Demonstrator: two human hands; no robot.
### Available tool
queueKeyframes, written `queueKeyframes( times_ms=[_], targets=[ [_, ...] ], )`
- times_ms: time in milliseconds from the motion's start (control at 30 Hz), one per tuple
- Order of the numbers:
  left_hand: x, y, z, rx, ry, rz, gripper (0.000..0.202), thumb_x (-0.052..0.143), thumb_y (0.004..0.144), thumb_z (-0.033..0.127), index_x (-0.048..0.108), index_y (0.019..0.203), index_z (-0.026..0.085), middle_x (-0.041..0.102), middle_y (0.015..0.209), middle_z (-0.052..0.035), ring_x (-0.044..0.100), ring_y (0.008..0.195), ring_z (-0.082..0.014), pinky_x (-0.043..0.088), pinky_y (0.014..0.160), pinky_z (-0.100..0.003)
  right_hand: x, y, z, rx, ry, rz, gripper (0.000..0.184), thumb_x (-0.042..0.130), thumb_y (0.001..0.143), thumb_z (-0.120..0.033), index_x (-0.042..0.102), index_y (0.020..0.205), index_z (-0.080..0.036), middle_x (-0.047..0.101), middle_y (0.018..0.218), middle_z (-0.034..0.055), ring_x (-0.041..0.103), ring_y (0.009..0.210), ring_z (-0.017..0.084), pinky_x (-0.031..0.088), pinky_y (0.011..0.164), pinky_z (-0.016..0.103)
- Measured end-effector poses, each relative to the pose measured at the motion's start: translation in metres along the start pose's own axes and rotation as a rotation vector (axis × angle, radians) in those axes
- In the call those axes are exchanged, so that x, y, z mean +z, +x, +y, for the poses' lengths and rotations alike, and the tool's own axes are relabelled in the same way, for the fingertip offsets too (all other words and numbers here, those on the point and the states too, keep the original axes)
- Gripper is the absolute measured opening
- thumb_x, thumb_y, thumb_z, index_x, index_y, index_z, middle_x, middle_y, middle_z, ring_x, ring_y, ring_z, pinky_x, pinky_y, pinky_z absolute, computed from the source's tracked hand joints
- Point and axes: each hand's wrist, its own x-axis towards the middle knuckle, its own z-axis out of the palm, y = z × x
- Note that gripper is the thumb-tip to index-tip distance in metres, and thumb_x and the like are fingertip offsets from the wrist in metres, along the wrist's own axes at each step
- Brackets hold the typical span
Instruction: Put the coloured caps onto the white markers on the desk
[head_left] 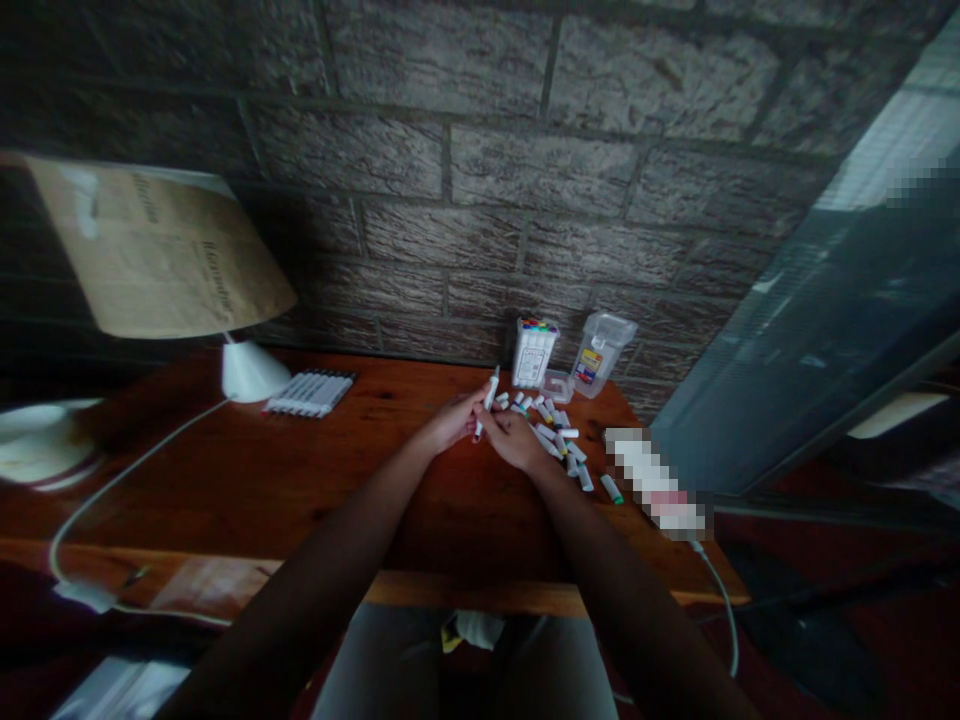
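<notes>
Both my hands meet over the middle of the wooden desk (247, 480). My left hand (450, 420) and my right hand (514, 435) are closed together on one white marker (489, 395), which stands nearly upright between them. Just right of my hands lies a loose pile of several white markers (559, 440) with coloured ends. Behind the pile stands a clear case of markers (534, 352) upright near the wall.
A row of several markers (311, 393) lies side by side at the back left. A desk lamp (161, 255) with a white cable (112, 485) stands at the left. An open clear plastic lid (600, 352) leans by the brick wall. A blurred object (656, 480) lies at the desk's right edge.
</notes>
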Motion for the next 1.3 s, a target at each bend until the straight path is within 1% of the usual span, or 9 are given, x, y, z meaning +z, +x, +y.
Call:
queueKeyframes(
  times_ms=[167, 333, 467, 567, 767, 867, 967, 1167, 1300],
  targets=[
    [0.000, 0.000, 0.001, 0.009, -0.012, 0.008, 0.048, 0.065, 0.082, 0.060, 0.067, 0.078, 0.013, 0.057, 0.055, 0.0005, 0.049, 0.043, -0.0096, 0.036, 0.040, -0.021, -0.001, 0.000, -0.001, -0.010, 0.009, -0.012, 0.075, 0.036, 0.090, -0.076, 0.066, 0.057, -0.016, 0.058, 0.053, 0.0011, 0.052, 0.055, 0.011, 0.040, 0.063, 0.024],
    [0.001, -0.002, 0.002, 0.000, -0.006, -0.003, 0.050, 0.066, 0.080, 0.063, 0.067, 0.077, 0.012, 0.056, 0.053, 0.0010, 0.048, 0.041, -0.0089, 0.035, 0.039, -0.021, -0.002, -0.001, -0.003, 0.035, -0.007, -0.012, 0.073, 0.037, 0.091, -0.073, 0.064, 0.055, -0.015, 0.058, 0.052, 0.0007, 0.051, 0.053, 0.010, 0.039, 0.061, 0.024],
    [0.001, -0.001, 0.002, 0.004, -0.006, 0.001, 0.051, 0.066, 0.081, 0.063, 0.067, 0.077, 0.012, 0.056, 0.052, 0.0013, 0.047, 0.040, -0.0088, 0.035, 0.038, -0.021, -0.003, -0.002, -0.005, 0.027, -0.020, -0.023, 0.073, 0.037, 0.092, -0.071, 0.069, 0.060, -0.015, 0.060, 0.054, 0.0014, 0.053, 0.056, 0.011, 0.041, 0.063, 0.023],
    [0.000, 0.001, 0.000, 0.009, -0.010, 0.001, 0.050, 0.065, 0.082, 0.062, 0.067, 0.078, 0.012, 0.056, 0.053, 0.0009, 0.048, 0.041, -0.0090, 0.036, 0.039, -0.021, -0.003, -0.001, -0.004, 0.010, -0.019, -0.015, 0.074, 0.036, 0.091, -0.074, 0.070, 0.062, -0.015, 0.059, 0.054, 0.0013, 0.054, 0.057, 0.011, 0.041, 0.064, 0.023],
    [0.000, 0.000, 0.001, 0.010, 0.003, -0.012, 0.048, 0.062, 0.085, 0.060, 0.067, 0.076, 0.013, 0.053, 0.050, 0.0015, 0.046, 0.039, -0.0094, 0.035, 0.038, -0.022, -0.002, -0.001, -0.003, 0.031, -0.028, 0.003, 0.075, 0.035, 0.088, -0.078, 0.060, 0.053, -0.017, 0.054, 0.051, -0.0003, 0.049, 0.053, 0.010, 0.038, 0.060, 0.024],
    [0.001, 0.000, 0.001, 0.015, -0.001, -0.002, 0.048, 0.063, 0.085, 0.060, 0.067, 0.075, 0.013, 0.051, 0.048, 0.0022, 0.046, 0.039, -0.0095, 0.035, 0.038, -0.022, -0.003, -0.001, -0.005, 0.062, -0.041, -0.007, 0.072, 0.037, 0.089, -0.076, 0.056, 0.052, -0.017, 0.056, 0.053, 0.0001, 0.050, 0.053, 0.010, 0.037, 0.058, 0.023],
    [0.000, 0.001, 0.000, 0.018, -0.008, 0.002, 0.048, 0.064, 0.083, 0.060, 0.067, 0.074, 0.013, 0.048, 0.046, 0.0034, 0.045, 0.038, -0.0094, 0.035, 0.038, -0.022, -0.004, -0.002, -0.007, 0.075, -0.035, 0.000, 0.070, 0.039, 0.089, -0.074, 0.054, 0.051, -0.018, 0.059, 0.054, 0.0011, 0.054, 0.056, 0.011, 0.039, 0.060, 0.023],
    [-0.002, 0.004, -0.005, 0.036, -0.019, -0.009, 0.051, 0.070, 0.075, 0.064, 0.064, 0.074, 0.013, 0.052, 0.050, 0.0032, 0.047, 0.040, -0.0088, 0.035, 0.038, -0.022, -0.006, -0.003, -0.010, 0.089, -0.075, -0.014, 0.069, 0.040, 0.093, -0.069, 0.053, 0.049, -0.018, 0.061, 0.057, 0.0017, 0.058, 0.060, 0.011, 0.042, 0.066, 0.022],
    [-0.001, 0.003, -0.003, 0.030, -0.011, -0.008, 0.051, 0.069, 0.076, 0.064, 0.063, 0.072, 0.014, 0.050, 0.048, 0.0039, 0.047, 0.039, -0.0092, 0.035, 0.037, -0.022, -0.006, -0.003, -0.009, 0.081, -0.069, -0.007, 0.069, 0.039, 0.093, -0.070, 0.055, 0.051, -0.018, 0.061, 0.056, 0.0012, 0.057, 0.059, 0.011, 0.041, 0.064, 0.022]
  ],
)
